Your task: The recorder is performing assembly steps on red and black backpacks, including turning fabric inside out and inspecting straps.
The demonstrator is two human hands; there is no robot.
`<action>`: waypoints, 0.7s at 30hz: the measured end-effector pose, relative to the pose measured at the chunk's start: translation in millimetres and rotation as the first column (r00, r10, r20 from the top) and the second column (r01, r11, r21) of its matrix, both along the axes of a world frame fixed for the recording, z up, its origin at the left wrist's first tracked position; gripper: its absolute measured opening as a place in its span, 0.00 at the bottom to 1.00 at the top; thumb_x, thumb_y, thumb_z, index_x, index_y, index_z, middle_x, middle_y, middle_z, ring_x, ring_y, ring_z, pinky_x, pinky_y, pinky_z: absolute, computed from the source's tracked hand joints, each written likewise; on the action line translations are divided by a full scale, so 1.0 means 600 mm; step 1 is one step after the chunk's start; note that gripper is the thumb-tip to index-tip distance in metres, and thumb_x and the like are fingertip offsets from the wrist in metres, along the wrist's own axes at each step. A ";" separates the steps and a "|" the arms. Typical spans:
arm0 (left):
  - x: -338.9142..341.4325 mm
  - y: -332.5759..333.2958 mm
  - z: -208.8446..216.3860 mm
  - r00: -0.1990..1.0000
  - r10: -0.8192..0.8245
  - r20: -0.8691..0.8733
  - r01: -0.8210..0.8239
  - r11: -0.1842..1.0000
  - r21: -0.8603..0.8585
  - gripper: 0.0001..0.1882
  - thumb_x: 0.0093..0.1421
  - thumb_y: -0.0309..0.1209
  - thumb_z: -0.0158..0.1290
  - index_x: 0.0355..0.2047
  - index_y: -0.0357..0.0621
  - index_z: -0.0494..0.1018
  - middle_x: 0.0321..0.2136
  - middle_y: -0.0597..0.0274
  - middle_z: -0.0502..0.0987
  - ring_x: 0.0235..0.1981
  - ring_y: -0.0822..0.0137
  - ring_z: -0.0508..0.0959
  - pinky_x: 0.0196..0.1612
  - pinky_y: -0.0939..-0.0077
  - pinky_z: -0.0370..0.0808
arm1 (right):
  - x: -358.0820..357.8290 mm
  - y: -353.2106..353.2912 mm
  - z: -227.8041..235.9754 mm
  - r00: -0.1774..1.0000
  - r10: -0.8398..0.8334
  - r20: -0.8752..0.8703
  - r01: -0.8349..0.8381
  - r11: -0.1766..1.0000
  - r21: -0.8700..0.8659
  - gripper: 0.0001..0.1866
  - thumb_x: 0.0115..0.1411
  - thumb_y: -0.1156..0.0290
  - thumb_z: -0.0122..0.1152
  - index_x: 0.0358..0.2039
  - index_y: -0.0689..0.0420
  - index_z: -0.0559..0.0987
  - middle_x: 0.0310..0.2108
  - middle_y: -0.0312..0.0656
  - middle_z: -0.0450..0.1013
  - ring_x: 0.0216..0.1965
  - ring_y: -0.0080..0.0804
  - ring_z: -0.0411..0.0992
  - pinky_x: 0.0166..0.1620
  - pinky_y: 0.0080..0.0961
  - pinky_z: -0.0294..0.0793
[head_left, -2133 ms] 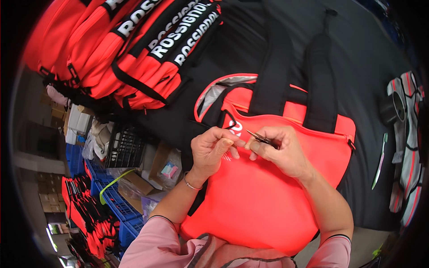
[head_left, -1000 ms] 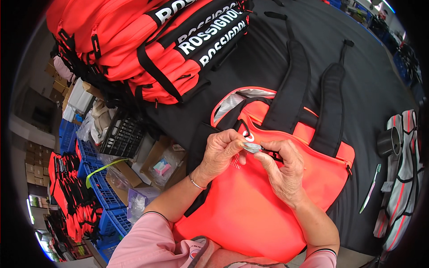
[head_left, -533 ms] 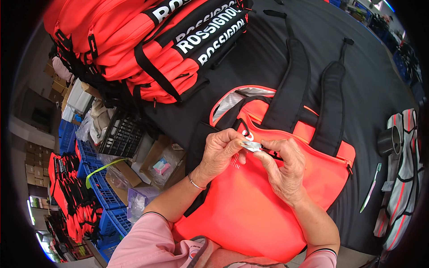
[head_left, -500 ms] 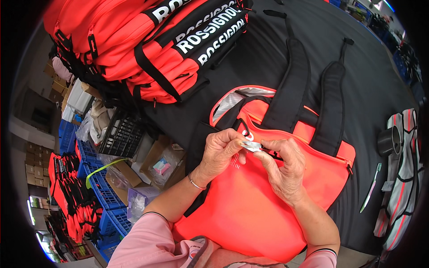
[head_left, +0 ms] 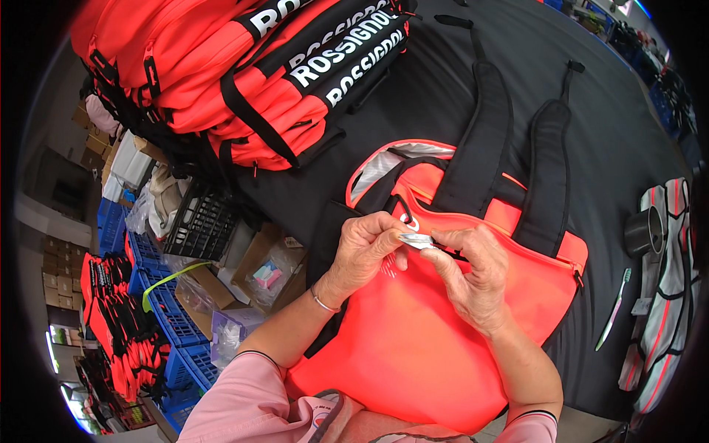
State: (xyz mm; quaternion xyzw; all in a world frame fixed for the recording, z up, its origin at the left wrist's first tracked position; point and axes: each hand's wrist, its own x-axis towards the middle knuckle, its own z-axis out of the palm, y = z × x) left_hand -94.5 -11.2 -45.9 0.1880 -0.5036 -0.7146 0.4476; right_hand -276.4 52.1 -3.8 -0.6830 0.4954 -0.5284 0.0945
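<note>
A small silvery-white flat piece [head_left: 417, 241] is pinched between my two hands; its exact kind does not show. My left hand [head_left: 365, 251], with a bracelet at the wrist, grips its left end between thumb and fingers. At its right end, the thumb and forefinger of my right hand [head_left: 474, 277] close on it. Both hands are held over a bright red-orange backpack [head_left: 421, 347], which lies in front of me with its opening showing a silvery lining. Two black padded shoulder straps [head_left: 478, 136] stretch away from it across the black table cover [head_left: 605, 148].
Red and black bags [head_left: 199, 81] are stacked at the far left. Right of the backpack lie a toothbrush [head_left: 614, 308], a dark cup [head_left: 643, 233] and grey striped fabric pieces [head_left: 665, 288]. Below on the left are blue crates [head_left: 173, 314], a black crate [head_left: 198, 225] and a cardboard box [head_left: 255, 258].
The silvery piece has tilted slightly between my fingers, and my right hand has shifted a touch. Everything else looks the same.
</note>
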 end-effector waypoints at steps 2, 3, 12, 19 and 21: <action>0.001 0.000 0.001 1.000 -0.012 0.005 0.012 1.000 0.004 0.11 0.68 0.32 0.52 0.38 0.34 0.77 0.31 0.57 0.81 0.23 0.75 0.78 0.27 0.84 0.77 | -0.003 -0.002 0.002 1.000 0.027 -0.001 -0.028 1.000 -0.010 0.12 0.47 0.75 0.74 0.32 0.60 0.81 0.27 0.39 0.78 0.24 0.31 0.71 0.28 0.26 0.69; 0.001 0.000 0.002 1.000 -0.023 -0.003 0.023 1.000 0.018 0.11 0.68 0.32 0.52 0.38 0.35 0.77 0.31 0.57 0.81 0.23 0.75 0.79 0.27 0.84 0.77 | -0.004 -0.002 0.003 1.000 0.027 -0.001 -0.027 1.000 -0.010 0.12 0.47 0.75 0.74 0.32 0.60 0.81 0.27 0.39 0.78 0.24 0.31 0.71 0.28 0.26 0.69; 0.003 -0.002 -0.001 0.999 -0.046 0.004 0.046 0.998 0.034 0.10 0.67 0.31 0.53 0.38 0.36 0.77 0.31 0.57 0.81 0.23 0.75 0.79 0.28 0.84 0.77 | -0.009 -0.003 0.006 0.998 0.041 -0.041 -0.041 0.999 -0.020 0.12 0.47 0.74 0.75 0.32 0.59 0.81 0.27 0.39 0.80 0.24 0.30 0.72 0.28 0.25 0.68; 0.000 -0.002 0.003 0.997 -0.067 -0.042 0.069 0.996 0.049 0.11 0.67 0.33 0.55 0.36 0.35 0.77 0.30 0.55 0.82 0.24 0.74 0.79 0.29 0.83 0.78 | -0.003 0.006 -0.006 0.972 0.014 0.236 -0.057 0.983 0.176 0.11 0.51 0.75 0.73 0.33 0.61 0.79 0.28 0.38 0.77 0.26 0.25 0.71 0.31 0.22 0.71; 0.000 -0.001 0.007 0.998 -0.066 -0.025 0.067 0.996 0.056 0.11 0.67 0.33 0.55 0.36 0.35 0.77 0.29 0.55 0.81 0.24 0.74 0.79 0.29 0.82 0.78 | -0.001 0.005 -0.008 0.919 -0.010 0.393 -0.098 0.963 0.252 0.11 0.53 0.75 0.72 0.36 0.61 0.79 0.30 0.37 0.76 0.28 0.22 0.71 0.32 0.21 0.71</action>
